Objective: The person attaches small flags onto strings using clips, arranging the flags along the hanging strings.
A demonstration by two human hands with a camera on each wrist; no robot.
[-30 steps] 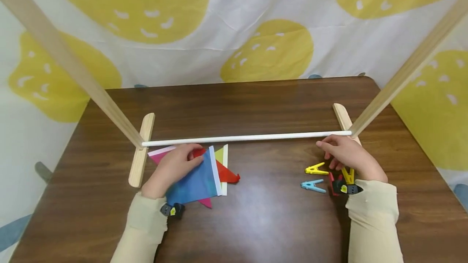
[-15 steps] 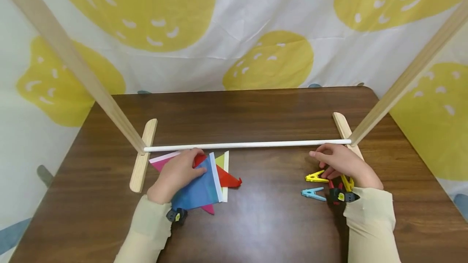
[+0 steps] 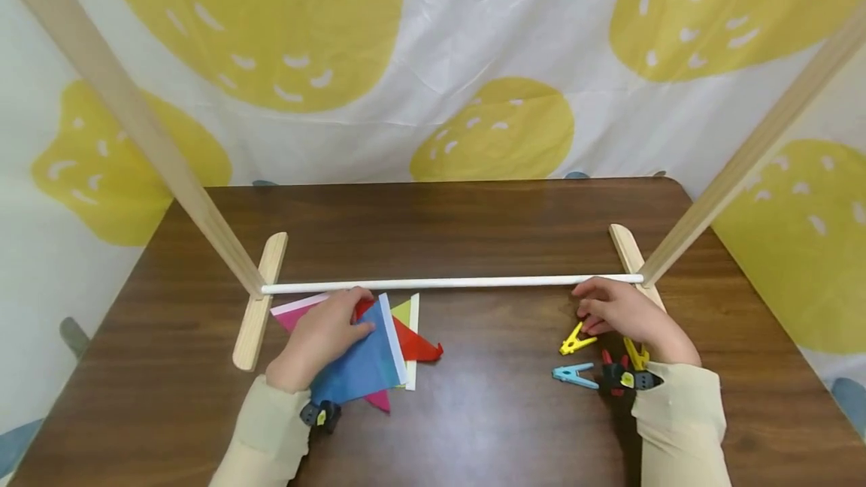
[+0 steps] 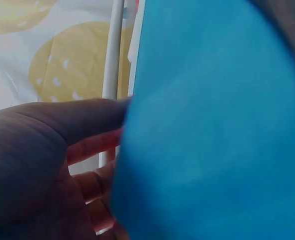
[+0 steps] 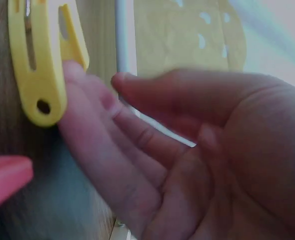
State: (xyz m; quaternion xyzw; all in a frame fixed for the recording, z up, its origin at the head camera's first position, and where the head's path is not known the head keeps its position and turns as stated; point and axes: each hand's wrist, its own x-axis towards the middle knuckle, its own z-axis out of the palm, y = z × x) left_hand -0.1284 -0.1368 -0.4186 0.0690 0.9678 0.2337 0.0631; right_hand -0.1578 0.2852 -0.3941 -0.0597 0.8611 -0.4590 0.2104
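Across the dark brown wood-grain table (image 3: 473, 438) ran a slim white rod (image 3: 460, 282). Near it, a flat blue flag (image 3: 361, 370) with a white edge, overlapping a red flag (image 3: 414, 344), was pinched by your left hand (image 3: 323, 337). Your relaxed right hand (image 3: 632, 318), grasping nothing, touched a V-shaped yellow plastic clip (image 3: 575, 340) with one fingertip.

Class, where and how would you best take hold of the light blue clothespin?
Probably pinch the light blue clothespin across its two spread handles, from above and the right: in the head view it lies on the table, handles splaying rightward, narrower end left.
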